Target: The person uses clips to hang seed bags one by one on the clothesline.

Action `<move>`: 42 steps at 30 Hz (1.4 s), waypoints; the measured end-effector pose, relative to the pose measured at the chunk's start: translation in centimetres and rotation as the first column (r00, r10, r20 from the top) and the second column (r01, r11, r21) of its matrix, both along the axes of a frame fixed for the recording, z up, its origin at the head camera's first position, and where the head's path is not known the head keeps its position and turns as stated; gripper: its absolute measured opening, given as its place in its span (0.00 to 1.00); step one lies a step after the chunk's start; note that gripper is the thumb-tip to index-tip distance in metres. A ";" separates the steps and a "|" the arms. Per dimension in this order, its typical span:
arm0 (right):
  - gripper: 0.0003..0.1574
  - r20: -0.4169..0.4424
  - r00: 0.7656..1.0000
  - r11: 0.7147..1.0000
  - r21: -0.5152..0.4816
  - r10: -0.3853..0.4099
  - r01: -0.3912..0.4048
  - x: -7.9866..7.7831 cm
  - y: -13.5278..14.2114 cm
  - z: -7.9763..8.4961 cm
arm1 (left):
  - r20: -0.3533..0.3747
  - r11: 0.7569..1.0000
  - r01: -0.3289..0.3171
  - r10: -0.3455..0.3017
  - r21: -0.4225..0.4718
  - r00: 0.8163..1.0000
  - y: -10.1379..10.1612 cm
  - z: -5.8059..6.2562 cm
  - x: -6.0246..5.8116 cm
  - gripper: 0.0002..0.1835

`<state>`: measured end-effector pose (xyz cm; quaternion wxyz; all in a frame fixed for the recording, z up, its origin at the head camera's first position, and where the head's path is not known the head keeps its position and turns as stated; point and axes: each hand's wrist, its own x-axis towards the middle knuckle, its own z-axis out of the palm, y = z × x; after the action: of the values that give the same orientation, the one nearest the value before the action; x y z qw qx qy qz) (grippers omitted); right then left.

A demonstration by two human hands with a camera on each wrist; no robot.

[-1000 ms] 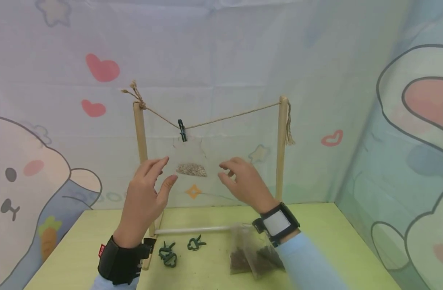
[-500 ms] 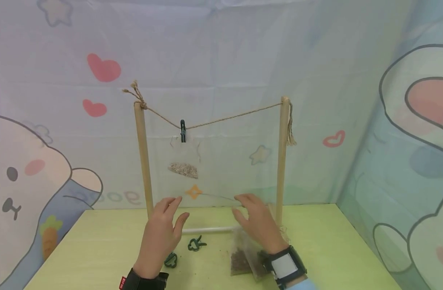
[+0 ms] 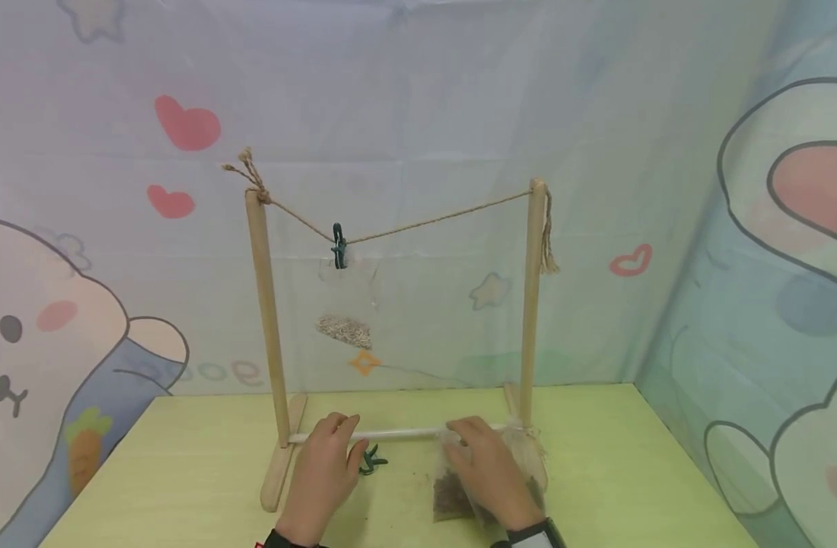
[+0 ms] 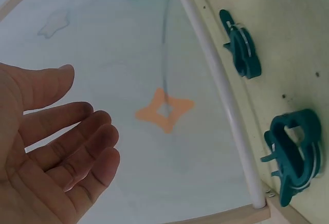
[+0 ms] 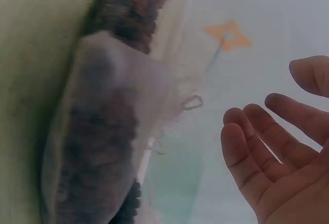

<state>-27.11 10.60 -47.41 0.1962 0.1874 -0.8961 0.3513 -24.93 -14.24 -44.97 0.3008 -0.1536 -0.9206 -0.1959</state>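
Note:
My left hand [image 3: 323,476] hovers over the table's left half, fingers loosely bent and holding nothing. Beside it lies a green spring clip [image 3: 372,461]; the left wrist view also shows another clip [image 4: 298,149]. Translucent drawstring bags with dark contents [image 3: 451,498] lie under my right hand [image 3: 490,476], which partly hides them. Its relaxed fingers are apart from the nearest bag [image 5: 103,147] in the right wrist view. Above, a clear bag with pale grainy contents [image 3: 345,332] hangs from the rope by a green clip [image 3: 339,247].
A twine rope [image 3: 432,221] sags between two wooden posts, the left post [image 3: 266,304] and right post [image 3: 531,304]. A white bar [image 3: 398,434] joins them low down. A printed cloth [image 3: 418,114] backs the pale yellow table [image 3: 179,472].
Both hands have come down from either side of the hanging bag to just above the table. The hanging bag has swung slightly left. The things on the table stay put.

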 end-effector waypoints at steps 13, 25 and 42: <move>0.14 0.077 0.997 0.998 0.059 0.020 -0.025 0.0 0.0 0.0 | 0.050 0.999 0.020 -0.018 -0.042 0.999 0.5 -1.2 -0.8 0.16; 0.13 0.023 0.980 0.972 0.121 0.199 -0.200 0.5 -2.2 -1.3 | 0.094 0.990 0.017 -0.003 -0.143 0.996 0.5 -4.0 -1.7 0.13; 0.15 0.094 0.963 0.941 0.212 0.251 -0.266 1.9 -4.0 -1.2 | 0.251 0.973 0.040 0.019 -0.227 0.968 0.1 -5.5 -1.8 0.06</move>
<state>-25.23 6.59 -48.62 0.0965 0.3125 -0.9033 0.2776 -26.69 -14.12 -50.48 0.1607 -0.1662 -0.9670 -0.1073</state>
